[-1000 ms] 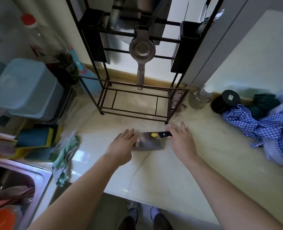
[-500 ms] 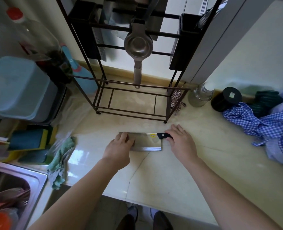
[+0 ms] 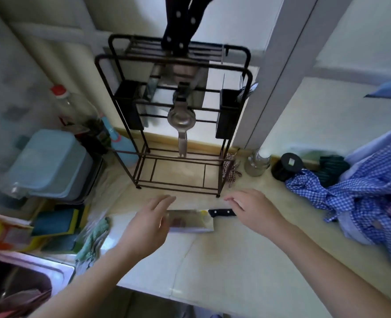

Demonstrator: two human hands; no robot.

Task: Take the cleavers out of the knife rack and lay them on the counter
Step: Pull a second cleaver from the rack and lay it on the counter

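Observation:
One cleaver (image 3: pixel 191 220) with a black riveted handle lies flat on the pale stone counter (image 3: pixel 212 260) in front of the dark wire knife rack (image 3: pixel 173 115). My left hand (image 3: pixel 147 223) hovers over the blade's left end, fingers apart and empty. My right hand (image 3: pixel 254 211) floats just right of the handle, open and off it. Black riveted knife handles (image 3: pixel 181 26) stick up from the rack's top slots. Their blades (image 3: pixel 178 74) hang inside the rack, partly hidden by bars.
A metal citrus squeezer (image 3: pixel 181 125) hangs on the rack's front. Left are a blue lidded tub (image 3: pixel 47 164), bottle, sponges (image 3: pixel 59 222), a green cloth and the sink (image 3: pixel 17 288). Right are a glass jar (image 3: pixel 257 162), a black lid (image 3: pixel 287 166) and checked blue cloth (image 3: pixel 362 198).
Both hands have let go of the cleaver and lifted slightly off it. The view has tilted up, so the rack's top and its knife handles now show.

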